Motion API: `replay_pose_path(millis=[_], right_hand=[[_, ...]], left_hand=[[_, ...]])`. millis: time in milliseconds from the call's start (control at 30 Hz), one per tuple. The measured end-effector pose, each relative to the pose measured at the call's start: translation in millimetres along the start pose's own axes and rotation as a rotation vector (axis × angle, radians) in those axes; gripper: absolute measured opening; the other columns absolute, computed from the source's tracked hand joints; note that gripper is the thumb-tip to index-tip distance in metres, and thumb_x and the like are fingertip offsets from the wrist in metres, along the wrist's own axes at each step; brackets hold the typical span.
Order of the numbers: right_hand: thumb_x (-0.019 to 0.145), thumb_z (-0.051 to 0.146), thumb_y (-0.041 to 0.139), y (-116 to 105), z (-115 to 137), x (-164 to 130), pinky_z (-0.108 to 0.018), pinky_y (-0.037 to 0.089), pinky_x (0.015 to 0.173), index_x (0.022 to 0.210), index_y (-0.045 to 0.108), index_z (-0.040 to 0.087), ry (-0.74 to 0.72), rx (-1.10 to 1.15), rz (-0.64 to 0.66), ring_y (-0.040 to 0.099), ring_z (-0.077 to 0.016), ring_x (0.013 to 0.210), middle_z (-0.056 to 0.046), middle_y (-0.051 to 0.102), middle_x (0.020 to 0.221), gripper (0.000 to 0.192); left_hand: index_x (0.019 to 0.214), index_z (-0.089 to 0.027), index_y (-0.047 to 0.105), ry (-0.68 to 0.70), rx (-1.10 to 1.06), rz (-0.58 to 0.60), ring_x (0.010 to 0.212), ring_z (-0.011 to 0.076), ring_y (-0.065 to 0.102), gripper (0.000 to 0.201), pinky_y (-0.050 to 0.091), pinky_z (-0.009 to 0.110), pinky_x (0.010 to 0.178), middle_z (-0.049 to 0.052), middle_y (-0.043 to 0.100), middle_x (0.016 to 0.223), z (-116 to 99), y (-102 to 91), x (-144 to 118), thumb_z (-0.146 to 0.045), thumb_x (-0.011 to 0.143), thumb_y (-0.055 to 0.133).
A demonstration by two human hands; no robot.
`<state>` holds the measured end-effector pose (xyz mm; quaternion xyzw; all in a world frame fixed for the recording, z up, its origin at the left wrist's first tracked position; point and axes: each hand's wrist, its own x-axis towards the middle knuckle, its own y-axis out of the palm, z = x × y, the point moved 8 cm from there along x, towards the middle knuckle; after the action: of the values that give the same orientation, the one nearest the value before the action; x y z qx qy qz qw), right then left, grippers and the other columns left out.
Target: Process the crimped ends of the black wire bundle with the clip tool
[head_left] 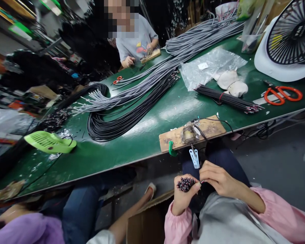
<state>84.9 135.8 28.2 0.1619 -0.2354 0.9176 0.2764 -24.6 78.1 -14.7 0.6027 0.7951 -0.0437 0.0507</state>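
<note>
The left hand (182,200), in a pink sleeve, is closed in a fist around a bundle of thin dark wires with stripped reddish ends (185,184), the ends pointing up out of the fist. The bundle sits in the person's lap, below the edge of the long green counter (147,135). The right hand (218,179) is partly curled, with its fingertips pinched at the top of the bundle, apparently on a single wire; what exactly lies between the fingers is too small to tell.

Just above the hands, a worn wooden board with a small metal fixture (191,133) lies on the counter's near edge, with a white clip (194,158) hanging below it. Farther back lie long loops of grey and black cable (132,98), a tied bunch of short black wires (226,97) and orange-handled scissors (282,94).

As I judge it, the risk is in the pinch: pulling one wire from a tight bundle could drag its neighbours along, and a loosened fist would let wires slide to the floor. The fine stripped ends could also fray or bend if rubbed together.
</note>
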Motion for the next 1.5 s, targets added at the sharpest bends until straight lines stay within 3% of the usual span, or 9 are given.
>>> replay_pose_path(millis=[133, 300, 433, 533, 767, 933, 1133, 1333, 1500], right_hand=[[0.091, 0.014, 0.042, -7, -8, 2, -0.036, 0.041, 0.079, 0.089, 0.059, 0.016, 0.050, 0.009, 0.049, 0.052, -0.0184, 0.082, -0.008, 0.060, 0.085, 0.017], [0.091, 0.032, 0.044, -34, -44, 17, -0.028, 0.043, 0.066, 0.084, 0.061, 0.016, 0.365, 0.077, -0.236, 0.054, -0.0167, 0.073, -0.006, 0.060, 0.081, 0.024], [0.085, 0.048, 0.051, -22, -62, 36, -0.024, 0.038, 0.054, 0.069, 0.061, 0.014, 0.503, 0.217, -0.271, 0.048, -0.0132, 0.058, -0.002, 0.054, 0.063, 0.040], [0.079, 0.055, 0.055, -7, -71, 42, -0.022, 0.035, 0.050, 0.067, 0.061, 0.013, 0.574, 0.482, -0.281, 0.046, -0.0114, 0.055, 0.000, 0.052, 0.058, 0.044], [0.075, 0.051, 0.063, 13, -71, 40, -0.021, 0.036, 0.045, 0.071, 0.061, 0.011, 0.596, 1.021, -0.310, 0.043, -0.0085, 0.049, 0.001, 0.050, 0.060, 0.041], [0.075, 0.049, 0.064, 16, -69, 42, -0.020, 0.035, 0.043, 0.071, 0.062, 0.011, 0.557, 1.127, -0.294, 0.042, -0.0078, 0.048, 0.001, 0.050, 0.060, 0.039], [0.080, 0.055, 0.056, 28, -78, 32, -0.022, 0.037, 0.053, 0.080, 0.065, 0.009, 0.588, 1.220, -0.243, 0.050, -0.0108, 0.058, -0.004, 0.057, 0.068, 0.047], [0.084, 0.054, 0.050, 24, -90, 8, -0.022, 0.035, 0.054, 0.078, 0.063, 0.011, 0.586, 1.178, -0.306, 0.047, -0.0104, 0.058, -0.003, 0.056, 0.066, 0.045], [0.085, 0.046, 0.053, -8, -58, -8, -0.026, 0.038, 0.056, 0.076, 0.061, 0.014, 0.528, 0.658, -0.263, 0.049, -0.0127, 0.060, -0.002, 0.056, 0.066, 0.034]], left_hand=[[0.061, -0.013, 0.067, 0.077, 0.063, 0.078, 0.051, 0.0141, 0.054, 0.012, 0.042, 0.026, 0.054, 0.003, 0.062, 0.056, -12, 4.5, 2, -0.023, 0.069, 0.070], [0.065, -0.015, 0.068, 0.174, 0.089, 0.003, 0.054, 0.0147, 0.057, 0.005, 0.043, 0.026, 0.055, 0.003, 0.064, 0.059, -26, -2.3, 1, -0.016, 0.069, 0.069], [0.066, -0.017, 0.067, 0.230, 0.129, -0.125, 0.056, 0.0138, 0.058, 0.006, 0.045, 0.025, 0.057, 0.001, 0.064, 0.061, -34, -9.2, 2, -0.012, 0.069, 0.068], [0.066, -0.017, 0.066, 0.255, 0.147, -0.201, 0.056, 0.0137, 0.059, 0.006, 0.046, 0.025, 0.057, 0.000, 0.064, 0.063, -35, -12.5, 5, -0.013, 0.070, 0.068], [0.067, -0.015, 0.066, 0.220, 0.224, -0.277, 0.057, 0.0151, 0.060, 0.006, 0.048, 0.026, 0.058, 0.002, 0.064, 0.063, -34, -12.3, 10, -0.017, 0.072, 0.067], [0.066, -0.014, 0.066, 0.174, 0.253, -0.229, 0.055, 0.0145, 0.059, 0.009, 0.048, 0.026, 0.057, 0.002, 0.063, 0.062, -32, -5.9, 12, -0.020, 0.073, 0.066], [0.064, -0.014, 0.065, 0.148, 0.257, -0.241, 0.054, 0.0138, 0.058, 0.012, 0.047, 0.025, 0.056, 0.001, 0.062, 0.060, -31, -5.6, 13, -0.020, 0.074, 0.065], [0.064, -0.014, 0.066, 0.134, 0.251, -0.232, 0.055, 0.0145, 0.059, 0.012, 0.048, 0.026, 0.057, 0.002, 0.064, 0.060, -31, -2.4, 13, -0.020, 0.074, 0.065], [0.063, -0.014, 0.066, 0.122, 0.260, -0.194, 0.055, 0.0147, 0.059, 0.011, 0.047, 0.026, 0.056, 0.002, 0.065, 0.060, -29, -0.4, 9, -0.019, 0.073, 0.066]])
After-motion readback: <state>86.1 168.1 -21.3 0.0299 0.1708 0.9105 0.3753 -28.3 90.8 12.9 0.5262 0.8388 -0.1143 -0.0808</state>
